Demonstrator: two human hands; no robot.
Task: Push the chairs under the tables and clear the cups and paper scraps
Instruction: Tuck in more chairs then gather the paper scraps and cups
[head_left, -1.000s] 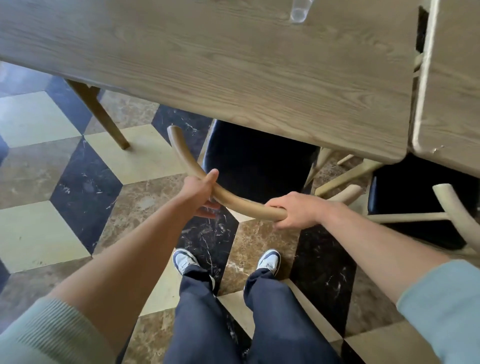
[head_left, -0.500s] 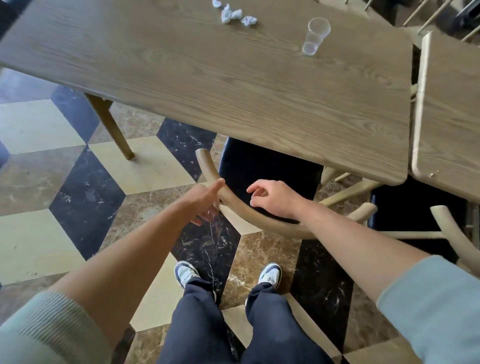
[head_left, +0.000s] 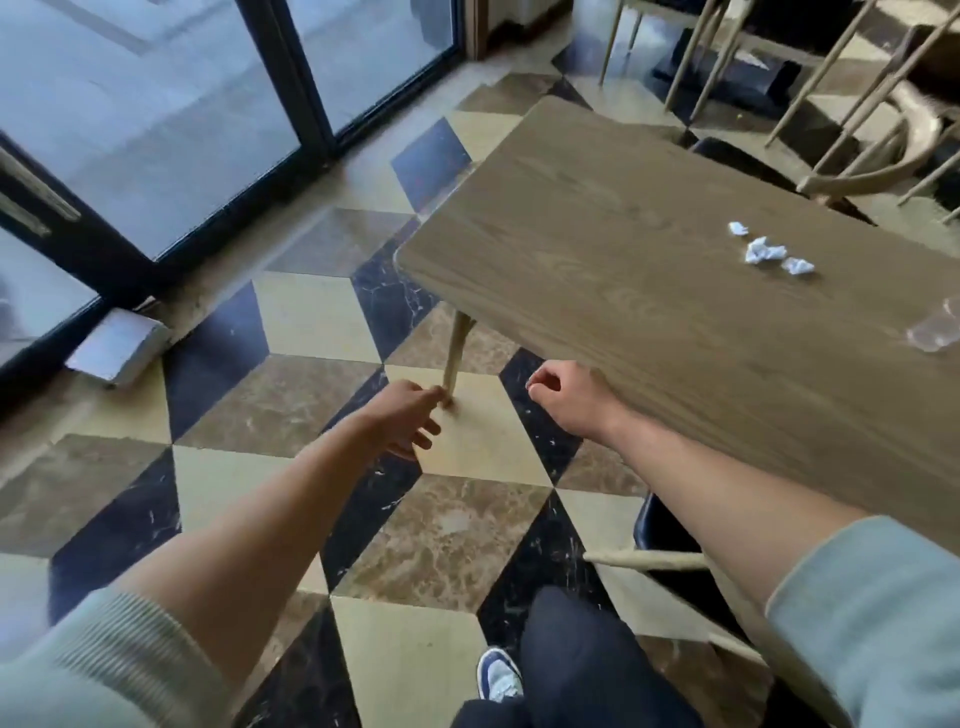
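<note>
Your left hand (head_left: 402, 415) hangs over the floor with fingers loosely spread, holding nothing; your right hand (head_left: 569, 397) is half curled and empty, just beside the near edge of the table (head_left: 597, 270). Far left: frosted glass doors (head_left: 156, 119) in dark frames, with a pale flat slab (head_left: 117, 345) lying at their foot. The floor (head_left: 322, 322) is polished stone in cream, brown-veined and black diamond tiles. The tabletop is matte wood with straight grain and rounded corners; one tapered leg shows beneath it. On it lie three crumpled white paper scraps (head_left: 763, 251), and nearer the right edge a clear plastic cup (head_left: 935, 332), blurred and cut off by the frame. Low right, a chair (head_left: 670, 540) with dark seat and pale wooden rail sits mostly hidden under the table and your forearm. Spindle-backed chairs (head_left: 857, 156) stand beyond the table.
</note>
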